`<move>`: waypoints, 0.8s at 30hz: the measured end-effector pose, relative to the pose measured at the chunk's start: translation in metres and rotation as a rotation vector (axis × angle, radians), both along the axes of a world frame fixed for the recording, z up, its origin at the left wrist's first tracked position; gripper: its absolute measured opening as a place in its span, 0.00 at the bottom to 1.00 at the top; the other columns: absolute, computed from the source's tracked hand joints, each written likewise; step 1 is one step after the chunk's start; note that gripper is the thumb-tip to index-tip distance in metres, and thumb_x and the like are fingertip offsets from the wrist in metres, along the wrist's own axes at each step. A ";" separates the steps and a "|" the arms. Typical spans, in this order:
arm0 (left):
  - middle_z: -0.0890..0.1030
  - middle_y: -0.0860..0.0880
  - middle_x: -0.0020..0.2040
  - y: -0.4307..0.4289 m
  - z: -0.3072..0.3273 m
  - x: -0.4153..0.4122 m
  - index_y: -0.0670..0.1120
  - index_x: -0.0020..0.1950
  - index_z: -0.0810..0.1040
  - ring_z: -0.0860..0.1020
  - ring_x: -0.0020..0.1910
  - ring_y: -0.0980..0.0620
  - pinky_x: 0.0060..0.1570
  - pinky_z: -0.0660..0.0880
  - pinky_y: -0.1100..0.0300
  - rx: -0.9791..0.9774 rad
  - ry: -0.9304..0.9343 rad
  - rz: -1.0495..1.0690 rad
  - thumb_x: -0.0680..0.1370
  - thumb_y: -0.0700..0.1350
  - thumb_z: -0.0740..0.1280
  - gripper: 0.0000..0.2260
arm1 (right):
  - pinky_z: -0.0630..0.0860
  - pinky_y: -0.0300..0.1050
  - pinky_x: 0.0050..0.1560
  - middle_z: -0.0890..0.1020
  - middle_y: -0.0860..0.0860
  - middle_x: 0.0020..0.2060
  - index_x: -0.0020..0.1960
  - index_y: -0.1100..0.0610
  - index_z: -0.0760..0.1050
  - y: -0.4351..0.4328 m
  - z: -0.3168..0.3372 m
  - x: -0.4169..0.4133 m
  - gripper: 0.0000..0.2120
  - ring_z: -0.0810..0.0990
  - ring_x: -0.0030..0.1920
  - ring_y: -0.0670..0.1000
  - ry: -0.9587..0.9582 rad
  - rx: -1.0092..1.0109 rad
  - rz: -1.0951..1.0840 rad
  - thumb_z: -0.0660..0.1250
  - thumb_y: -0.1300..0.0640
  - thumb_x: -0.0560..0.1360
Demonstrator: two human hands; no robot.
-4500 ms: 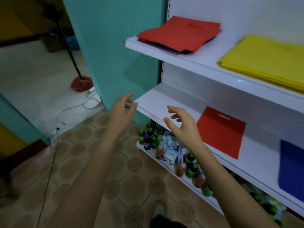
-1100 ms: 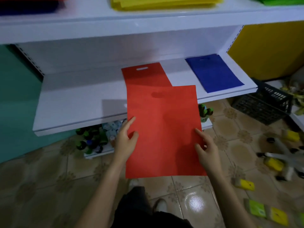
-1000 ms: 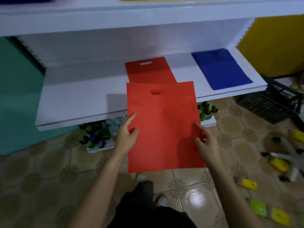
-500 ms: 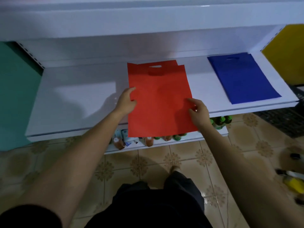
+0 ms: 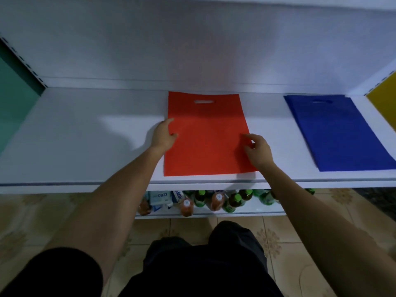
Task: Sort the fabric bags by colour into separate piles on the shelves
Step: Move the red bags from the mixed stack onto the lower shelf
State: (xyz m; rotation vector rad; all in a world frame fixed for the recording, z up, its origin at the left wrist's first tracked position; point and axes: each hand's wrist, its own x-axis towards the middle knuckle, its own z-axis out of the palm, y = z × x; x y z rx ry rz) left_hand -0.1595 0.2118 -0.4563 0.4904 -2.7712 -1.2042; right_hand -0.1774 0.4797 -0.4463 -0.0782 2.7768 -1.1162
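A red fabric bag (image 5: 206, 136) lies flat on the middle of the white shelf (image 5: 81, 146), its handle slot toward the back wall. It covers the red bag that lay there before. My left hand (image 5: 164, 136) holds the bag's left edge, with thumb and forefinger on top of the fabric. My right hand (image 5: 257, 150) hovers at the bag's right edge with loosely curled fingers, fingertips just touching the cloth. A blue bag pile (image 5: 340, 131) lies flat on the same shelf to the right.
Bare shelf surface stretches left of the red bag. Bottles and cartons (image 5: 214, 202) crowd the low shelf underneath. A teal wall (image 5: 12, 108) bounds the left side and a yellow panel (image 5: 383, 99) the right. Tiled floor and my dark trousers (image 5: 203, 264) are below.
The red bag I carried has been laid on the shelf, squarely over the other red bag. My right hand has loosened off its edge, and I have stepped closer.
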 end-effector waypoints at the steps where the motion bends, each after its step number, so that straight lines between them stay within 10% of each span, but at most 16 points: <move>1: 0.69 0.41 0.69 -0.001 -0.002 0.000 0.39 0.69 0.67 0.68 0.68 0.45 0.67 0.60 0.60 -0.052 0.013 0.004 0.75 0.37 0.67 0.23 | 0.66 0.48 0.63 0.73 0.59 0.64 0.66 0.58 0.72 0.000 -0.003 0.000 0.20 0.72 0.62 0.59 0.015 0.023 0.017 0.61 0.66 0.75; 7: 0.65 0.40 0.71 -0.002 0.015 0.016 0.42 0.69 0.68 0.63 0.71 0.43 0.68 0.53 0.59 -0.176 0.062 0.053 0.78 0.43 0.64 0.20 | 0.55 0.41 0.63 0.70 0.61 0.66 0.65 0.60 0.72 -0.003 0.005 0.014 0.21 0.66 0.67 0.60 0.054 0.142 0.062 0.62 0.54 0.74; 14: 0.72 0.42 0.66 -0.003 0.073 0.085 0.40 0.67 0.70 0.70 0.64 0.42 0.67 0.63 0.49 0.068 0.154 0.114 0.78 0.40 0.63 0.18 | 0.69 0.54 0.60 0.77 0.61 0.57 0.61 0.62 0.75 -0.044 0.066 0.065 0.18 0.74 0.56 0.62 0.128 0.007 0.231 0.65 0.56 0.73; 24: 0.73 0.50 0.64 -0.070 0.143 0.206 0.45 0.67 0.70 0.71 0.60 0.53 0.55 0.65 0.67 0.204 0.261 0.363 0.79 0.42 0.62 0.16 | 0.64 0.38 0.50 0.79 0.54 0.53 0.63 0.58 0.74 -0.162 0.151 0.153 0.18 0.72 0.47 0.48 0.211 -0.141 0.582 0.64 0.53 0.74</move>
